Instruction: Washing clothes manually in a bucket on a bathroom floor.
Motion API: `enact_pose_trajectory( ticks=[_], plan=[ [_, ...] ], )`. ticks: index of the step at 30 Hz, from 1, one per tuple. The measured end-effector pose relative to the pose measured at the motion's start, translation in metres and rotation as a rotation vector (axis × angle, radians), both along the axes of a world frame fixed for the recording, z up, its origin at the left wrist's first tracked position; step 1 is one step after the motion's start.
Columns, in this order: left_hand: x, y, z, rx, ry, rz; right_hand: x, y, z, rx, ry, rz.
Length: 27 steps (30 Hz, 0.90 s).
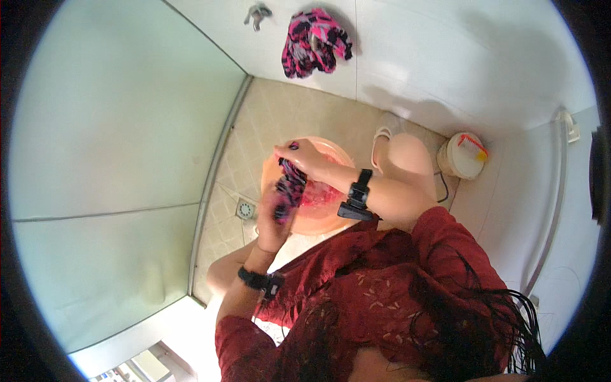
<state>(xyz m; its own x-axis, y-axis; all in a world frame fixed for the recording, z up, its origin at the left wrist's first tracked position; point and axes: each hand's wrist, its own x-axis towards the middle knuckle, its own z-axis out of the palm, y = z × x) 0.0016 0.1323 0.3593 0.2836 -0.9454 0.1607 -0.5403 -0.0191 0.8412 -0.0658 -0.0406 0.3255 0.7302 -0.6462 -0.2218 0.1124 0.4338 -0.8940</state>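
Observation:
A wet-looking cloth [292, 186] patterned in pink, black and grey is stretched between my two hands. My right hand [305, 157] grips its upper end, and a bit of the cloth shows above the knuckles. Lower down, my left hand [273, 222] is closed around the other end; that hand is blurred. Both hands are above a peach-coloured plastic basin [329, 225] on the tiled floor. Reddish contents, possibly water and fabric, show inside the basin, partly hidden by my right forearm and the cloth. Each wrist wears a black strap with a device.
Another pink-and-black patterned cloth [312, 43] hangs on the white wall beside a metal tap [259, 16]. A frosted glass panel [124, 157] borders the left side. Near it lies a floor drain [246, 209]. A white bucket [460, 157] with a red-handled item stands at right.

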Motion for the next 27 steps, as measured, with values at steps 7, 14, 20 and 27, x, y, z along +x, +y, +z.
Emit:
enact_pose_trajectory(
  ticks=[7,14,20,27],
  plan=[
    [0.046,0.01,0.097,0.294,-0.135,0.226,-0.078,-0.001,0.084,-0.531,-0.187,-0.193],
    [0.069,-0.019,0.13,0.034,0.41,0.157,-0.123,-0.017,0.121,-0.074,-0.249,-0.278],
    [0.075,-0.067,0.168,-0.193,0.124,0.362,-0.145,-0.029,0.133,-0.104,-0.273,-0.396],
    [0.059,-0.158,0.234,-0.3,-0.377,0.54,-0.162,-0.058,0.145,-0.054,-0.325,-0.417]
  ],
)
